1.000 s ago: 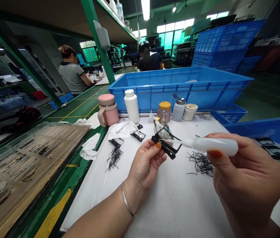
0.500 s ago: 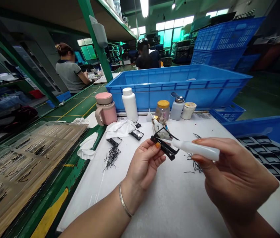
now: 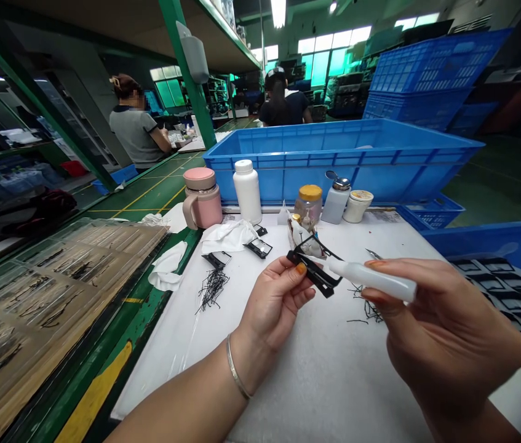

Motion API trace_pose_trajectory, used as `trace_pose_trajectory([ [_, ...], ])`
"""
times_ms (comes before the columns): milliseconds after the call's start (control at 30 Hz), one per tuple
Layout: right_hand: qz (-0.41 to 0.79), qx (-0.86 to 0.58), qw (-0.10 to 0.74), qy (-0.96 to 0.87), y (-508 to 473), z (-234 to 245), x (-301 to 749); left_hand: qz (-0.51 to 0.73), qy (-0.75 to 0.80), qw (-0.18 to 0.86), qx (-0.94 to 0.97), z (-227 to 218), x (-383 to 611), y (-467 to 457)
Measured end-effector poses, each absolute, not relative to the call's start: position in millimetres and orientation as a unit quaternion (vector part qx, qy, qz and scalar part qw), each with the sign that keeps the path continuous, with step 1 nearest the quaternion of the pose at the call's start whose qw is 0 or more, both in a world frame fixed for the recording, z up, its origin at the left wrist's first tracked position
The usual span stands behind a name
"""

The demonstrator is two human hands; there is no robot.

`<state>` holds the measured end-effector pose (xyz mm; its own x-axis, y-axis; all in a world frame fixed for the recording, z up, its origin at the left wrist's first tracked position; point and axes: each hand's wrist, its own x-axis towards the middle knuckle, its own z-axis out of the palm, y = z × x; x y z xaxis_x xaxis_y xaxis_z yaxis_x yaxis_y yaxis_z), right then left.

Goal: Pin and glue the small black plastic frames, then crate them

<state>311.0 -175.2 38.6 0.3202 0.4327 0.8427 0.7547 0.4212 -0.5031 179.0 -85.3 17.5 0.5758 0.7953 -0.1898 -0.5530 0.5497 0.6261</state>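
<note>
My left hand (image 3: 278, 286) is closed on a small black plastic frame (image 3: 319, 278), pinched between thumb and fingers above the white work surface (image 3: 306, 381). In my right hand (image 3: 445, 314) is a translucent white squeeze bottle (image 3: 380, 280), held almost level. Its thin nozzle points left and meets the black frame; whether the tip touches it I cannot tell. Two similar black frames (image 3: 259, 248) lie farther back on the left, beside a pile of thin black strips (image 3: 214, 286). More black strips (image 3: 368, 307) lie partly hidden behind the bottle and my right hand.
Along the back stand a pink mug (image 3: 202, 200), a white bottle (image 3: 247, 192), a yellow-lidded jar (image 3: 310, 202) and a pump bottle (image 3: 336, 202). A large blue crate (image 3: 347, 175) is behind them. Black parts fill a bin (image 3: 504, 289) at right. Two people work farther off.
The view has shifted slightly, so everything sits a little farther right. Both hands keep their hold, and the bottle's nozzle stays at the black frame.
</note>
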Motion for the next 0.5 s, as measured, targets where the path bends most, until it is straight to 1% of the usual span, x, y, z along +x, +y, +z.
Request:
trace_pose_trajectory([
  [500, -0.134, -0.525, 0.615, -0.573, -175.0, 38.7, 312.4, 0.393, 0.23, 0.848, 0.27, 14.5, 178.1, -85.1],
])
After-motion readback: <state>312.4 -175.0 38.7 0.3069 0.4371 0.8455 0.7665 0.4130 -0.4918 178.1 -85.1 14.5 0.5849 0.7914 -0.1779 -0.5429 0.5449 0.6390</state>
